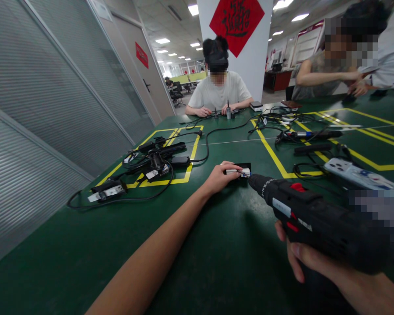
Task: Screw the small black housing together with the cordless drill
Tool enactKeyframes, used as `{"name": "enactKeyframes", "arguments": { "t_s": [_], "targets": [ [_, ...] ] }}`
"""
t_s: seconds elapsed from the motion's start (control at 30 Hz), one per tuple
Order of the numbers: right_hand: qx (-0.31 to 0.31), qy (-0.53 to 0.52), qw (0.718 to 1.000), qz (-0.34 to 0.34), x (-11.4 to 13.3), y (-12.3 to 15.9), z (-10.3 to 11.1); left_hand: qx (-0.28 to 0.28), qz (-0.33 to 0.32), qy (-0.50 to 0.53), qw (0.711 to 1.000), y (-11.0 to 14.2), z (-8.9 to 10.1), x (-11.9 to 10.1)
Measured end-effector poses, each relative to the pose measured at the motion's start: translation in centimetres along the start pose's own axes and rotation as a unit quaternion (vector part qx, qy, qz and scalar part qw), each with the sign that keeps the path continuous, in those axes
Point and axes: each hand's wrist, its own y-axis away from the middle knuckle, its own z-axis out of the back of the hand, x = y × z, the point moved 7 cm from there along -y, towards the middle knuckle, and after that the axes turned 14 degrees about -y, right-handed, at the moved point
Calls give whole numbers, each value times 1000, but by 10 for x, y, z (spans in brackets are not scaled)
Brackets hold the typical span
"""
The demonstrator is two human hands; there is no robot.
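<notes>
Power drill [315,218] sat tight in your right hand [326,260], its nose just beside the small white-and-black part [246,170] on the tabletop [223,245]. Your left hand [220,177] lay over that part; I couldn't tell if it pinched. Holding both very steady seemed best.

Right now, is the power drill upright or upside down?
Upright: the power drill has its main body above the right hand, which grips it from below.
</notes>
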Motion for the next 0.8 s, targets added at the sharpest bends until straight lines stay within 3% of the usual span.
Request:
{"name": "enactKeyframes", "arguments": {
  "t_s": [0.37,0.5,0.8],
  "targets": [
    [-40,-4,999,2,-20,-5,6,11,-3,2,1000,0,-2,0],
    [-50,10,998,-34,-17,-5,1,12,-3,-1,1000,0,-1,0],
    [-31,30,998,-42,-5,1,-7,20,17,10,1000,2,-2,1]
  ]
}}
